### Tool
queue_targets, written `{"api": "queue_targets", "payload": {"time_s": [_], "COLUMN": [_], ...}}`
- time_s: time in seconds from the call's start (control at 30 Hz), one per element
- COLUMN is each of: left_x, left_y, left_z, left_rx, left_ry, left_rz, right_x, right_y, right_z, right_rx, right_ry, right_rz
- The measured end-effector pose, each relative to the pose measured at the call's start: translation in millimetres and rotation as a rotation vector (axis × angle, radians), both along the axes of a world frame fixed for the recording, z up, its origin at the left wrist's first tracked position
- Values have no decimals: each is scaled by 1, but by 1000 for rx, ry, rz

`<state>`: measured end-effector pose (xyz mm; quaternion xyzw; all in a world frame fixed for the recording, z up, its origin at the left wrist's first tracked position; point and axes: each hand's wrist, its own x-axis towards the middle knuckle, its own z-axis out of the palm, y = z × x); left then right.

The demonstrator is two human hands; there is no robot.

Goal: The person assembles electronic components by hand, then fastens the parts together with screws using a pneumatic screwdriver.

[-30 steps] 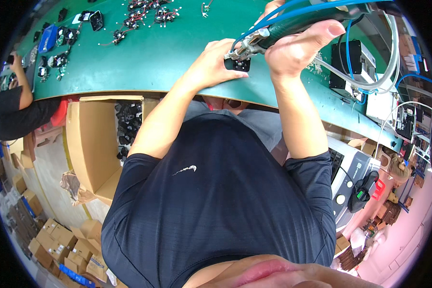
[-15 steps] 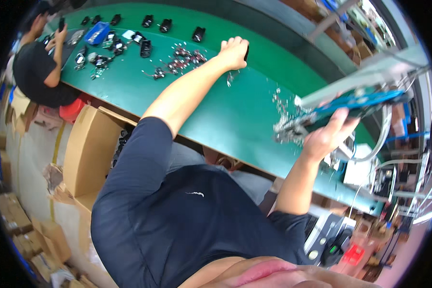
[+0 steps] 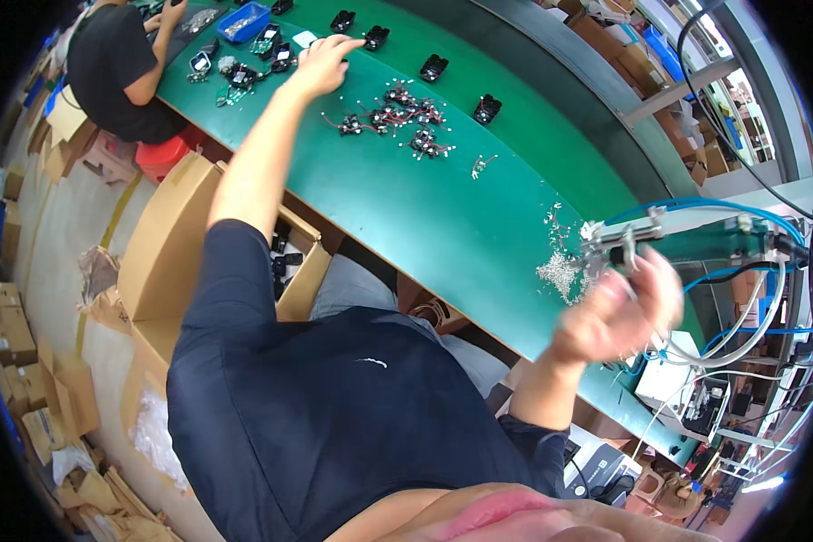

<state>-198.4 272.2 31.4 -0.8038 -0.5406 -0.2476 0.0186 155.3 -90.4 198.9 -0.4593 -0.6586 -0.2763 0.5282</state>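
My left hand (image 3: 323, 69) reaches across the bench with its index finger stretched out. A dark piece shows just under its fingertips, mostly hidden by the hand. Beyond that finger stands a black plastic housing (image 3: 377, 37), one of several in a row. Blurred by motion, my right hand (image 3: 625, 309) has its fingers apart beside the metal head of a green-barrelled air tool (image 3: 709, 246) with blue hoses. Under the tool head lies a heap of small silver bits (image 3: 560, 273). Between my hands are clusters of small wired parts (image 3: 405, 113).
The green bench (image 3: 434, 230) runs from far left to near right. A blue bin (image 3: 244, 23) and loose circuit parts (image 3: 237, 76) stand near a co-worker (image 3: 113, 68). An open cardboard box (image 3: 176, 239) sits by my left side. A white box (image 3: 670, 379) stands below the hoses.
My left hand has moved left, leaving the black housing it held at the end of the row. My right hand's grip on the air tool has loosened, and my view has shifted.
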Motion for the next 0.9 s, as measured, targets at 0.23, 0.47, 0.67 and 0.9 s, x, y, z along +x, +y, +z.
{"api": "queue_targets", "payload": {"time_s": [0.23,0.47,0.67,0.9], "left_x": [-27,-49,-57,-31], "left_y": [-8,-57,-184,-275], "left_z": [-25,-30,-34,-67], "left_rx": [-99,54,-435,-688], "left_ry": [110,-270,-1565,-2155], "left_rz": [-87,-47,-153,-460], "right_x": [-103,-167,-166,-138], "right_y": [137,228,228,182], "right_z": [-129,-191,-201,-178], "right_rx": [-905,-767,-765,-1075], "right_ry": [-109,-279,-289,-15], "right_rz": [417,278,210,265]}}
